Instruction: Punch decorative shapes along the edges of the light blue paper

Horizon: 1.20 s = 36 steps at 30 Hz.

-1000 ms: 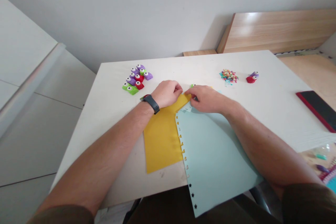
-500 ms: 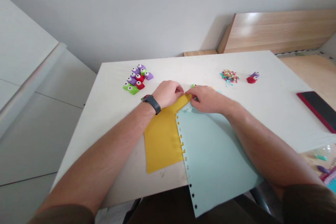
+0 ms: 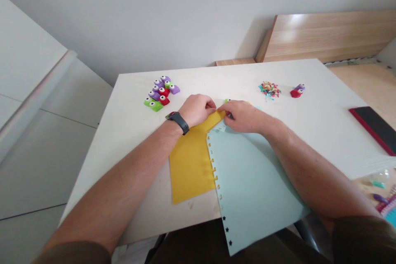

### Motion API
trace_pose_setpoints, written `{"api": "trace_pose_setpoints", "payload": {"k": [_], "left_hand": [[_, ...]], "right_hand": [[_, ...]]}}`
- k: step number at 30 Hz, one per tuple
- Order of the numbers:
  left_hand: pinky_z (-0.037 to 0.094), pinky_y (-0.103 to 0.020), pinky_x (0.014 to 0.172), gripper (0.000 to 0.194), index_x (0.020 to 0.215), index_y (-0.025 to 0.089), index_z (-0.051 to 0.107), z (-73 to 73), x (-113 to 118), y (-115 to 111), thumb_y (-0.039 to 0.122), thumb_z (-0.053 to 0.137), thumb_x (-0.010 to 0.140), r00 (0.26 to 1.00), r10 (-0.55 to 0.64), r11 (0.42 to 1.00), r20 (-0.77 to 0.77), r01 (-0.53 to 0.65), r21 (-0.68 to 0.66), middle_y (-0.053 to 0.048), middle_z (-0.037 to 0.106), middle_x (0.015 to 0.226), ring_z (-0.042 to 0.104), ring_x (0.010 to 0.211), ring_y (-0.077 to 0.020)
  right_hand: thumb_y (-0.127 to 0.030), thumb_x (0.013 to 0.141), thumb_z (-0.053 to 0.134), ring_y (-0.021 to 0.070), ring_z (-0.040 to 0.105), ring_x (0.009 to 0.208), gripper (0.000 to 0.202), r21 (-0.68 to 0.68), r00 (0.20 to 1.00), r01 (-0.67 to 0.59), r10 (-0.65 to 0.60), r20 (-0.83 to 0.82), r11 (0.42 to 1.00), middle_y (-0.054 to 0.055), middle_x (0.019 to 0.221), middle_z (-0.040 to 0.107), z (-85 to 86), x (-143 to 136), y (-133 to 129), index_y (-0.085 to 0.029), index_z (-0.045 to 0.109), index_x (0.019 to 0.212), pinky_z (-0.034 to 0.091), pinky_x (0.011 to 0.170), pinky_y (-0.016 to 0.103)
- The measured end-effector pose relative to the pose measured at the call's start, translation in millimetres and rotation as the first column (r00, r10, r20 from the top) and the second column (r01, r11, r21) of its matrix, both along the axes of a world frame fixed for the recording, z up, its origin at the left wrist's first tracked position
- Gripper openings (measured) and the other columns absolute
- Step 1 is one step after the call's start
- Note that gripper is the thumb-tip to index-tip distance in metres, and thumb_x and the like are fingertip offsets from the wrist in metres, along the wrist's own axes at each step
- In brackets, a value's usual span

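A sheet of yellow paper lies on the white table, its far edge between my hands. My left hand, with a dark watch on the wrist, has its fingers closed on that edge. Just to the right, my right hand pinches the same edge, fingertips almost meeting those of the left. Under my right forearm spreads a pale blue sheet, overlapping the yellow one; star-shaped holes and notches run down its left side. A small green punch is partly hidden behind my right hand.
Several purple, red and green craft punches stand grouped at the table's far left. Colourful paper bits form a pile at the back right, near a red punch and a purple one. A black-and-red flat object lies by the right edge.
Almost nothing differs. Both hands stay at the yellow paper's far edge, and the view has shifted very slightly.
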<state>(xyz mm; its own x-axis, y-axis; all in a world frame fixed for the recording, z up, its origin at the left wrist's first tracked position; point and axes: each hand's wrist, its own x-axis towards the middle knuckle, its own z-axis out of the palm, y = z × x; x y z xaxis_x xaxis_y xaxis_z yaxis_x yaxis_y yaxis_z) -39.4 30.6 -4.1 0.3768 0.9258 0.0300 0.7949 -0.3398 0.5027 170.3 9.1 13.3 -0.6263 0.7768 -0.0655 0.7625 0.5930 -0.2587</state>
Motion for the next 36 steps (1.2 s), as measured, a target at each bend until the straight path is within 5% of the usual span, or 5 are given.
{"api": "trace_pose_setpoints", "payload": {"k": [27, 36], "left_hand": [[0.057, -0.031, 0.086, 0.018, 0.096, 0.022, 0.081, 2.4, -2.8, 1.8, 0.027, 0.067, 0.086, 1.000, 0.004, 1.000, 0.007, -0.004, -0.029, -0.004, 0.082, 0.098, 0.074, 0.092, -0.0211], [0.057, -0.030, 0.090, 0.021, 0.097, 0.021, 0.082, 5.9, -2.5, 1.3, 0.022, 0.066, 0.085, 1.000, 0.000, 0.999, -0.007, 0.000, -0.033, -0.004, 0.082, 0.098, 0.075, 0.091, -0.0205]], "right_hand": [[-0.019, 0.091, 0.049, 0.0251, 0.066, 0.108, 0.047, -0.003, 0.999, -0.032, 0.032, -0.012, 0.999, 0.013, 0.120, 0.073, 0.0, 1.2, 0.1, -0.019, 0.066, 0.135, 0.044, 0.094, 0.033], [-0.021, 0.095, 0.043, 0.0246, 0.065, 0.095, 0.046, 0.034, 0.995, -0.085, 0.083, 0.059, 0.996, 0.012, 0.101, 0.068, -2.9, -0.1, -0.9, -0.022, 0.068, 0.133, 0.043, 0.081, 0.033]]}}
